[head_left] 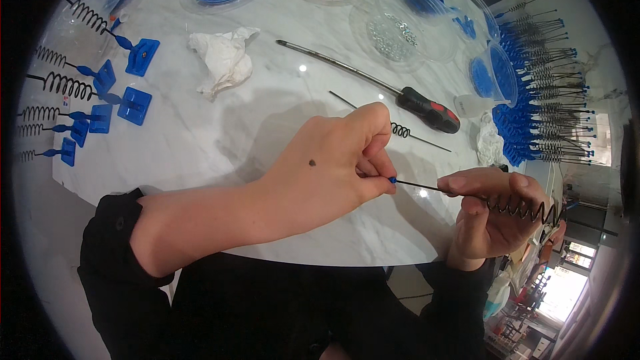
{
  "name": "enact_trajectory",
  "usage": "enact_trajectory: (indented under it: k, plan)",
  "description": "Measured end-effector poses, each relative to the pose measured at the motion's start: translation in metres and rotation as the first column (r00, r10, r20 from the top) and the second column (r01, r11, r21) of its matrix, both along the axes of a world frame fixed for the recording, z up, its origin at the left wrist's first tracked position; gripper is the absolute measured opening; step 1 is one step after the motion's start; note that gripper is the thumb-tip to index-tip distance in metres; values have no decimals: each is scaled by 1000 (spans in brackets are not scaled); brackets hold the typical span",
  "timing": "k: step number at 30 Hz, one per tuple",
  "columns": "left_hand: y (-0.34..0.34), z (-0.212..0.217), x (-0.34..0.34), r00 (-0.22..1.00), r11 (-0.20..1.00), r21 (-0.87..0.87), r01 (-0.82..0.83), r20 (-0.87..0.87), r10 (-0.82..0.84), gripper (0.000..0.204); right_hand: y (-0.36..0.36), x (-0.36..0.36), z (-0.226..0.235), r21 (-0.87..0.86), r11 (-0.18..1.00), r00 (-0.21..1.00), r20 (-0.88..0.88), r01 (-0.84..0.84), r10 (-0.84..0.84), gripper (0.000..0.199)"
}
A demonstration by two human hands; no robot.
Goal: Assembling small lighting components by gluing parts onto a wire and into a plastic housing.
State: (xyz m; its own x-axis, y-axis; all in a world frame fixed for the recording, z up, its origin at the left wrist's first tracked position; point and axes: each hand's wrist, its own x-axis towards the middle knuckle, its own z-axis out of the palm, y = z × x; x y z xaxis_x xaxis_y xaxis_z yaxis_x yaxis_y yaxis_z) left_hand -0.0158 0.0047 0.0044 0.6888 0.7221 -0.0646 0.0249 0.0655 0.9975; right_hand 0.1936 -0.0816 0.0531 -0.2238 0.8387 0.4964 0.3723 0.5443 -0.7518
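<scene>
Head view: left hand [337, 153] pinches a blue tip [393, 180], right hand [490, 227] holding coiled black wire [417, 186].

One left hand [347, 150] and one right hand [497, 223] make two hands, holding one black coiled rod [420, 186] with one blue tip [393, 180], while one loose coiled rod [400, 131] and one screwdriver [430, 109] lie on the surface [170, 150]. At the left are six flat blue bases [136, 107] bearing six coiled springs [67, 85]; farther off come two crumpled white tissues [223, 60], at least five clear containers [220, 7], overlapping too much for an exact total, and a row of blue-ended assemblies [533, 100] too dense to count
</scene>
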Motion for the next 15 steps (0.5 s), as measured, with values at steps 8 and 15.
enact_trajectory:
  k: [8,15]
  plan:
    - [2,1,1,1000,1000,-1,9,0,-9,47,2,-2,0,16,1000,1000,16,22,-23,62]
    - [-1,5,-1,1000,1000,1,5,12,-5,47,-2,-6,2,5,999,999,-5,45,-45,61]
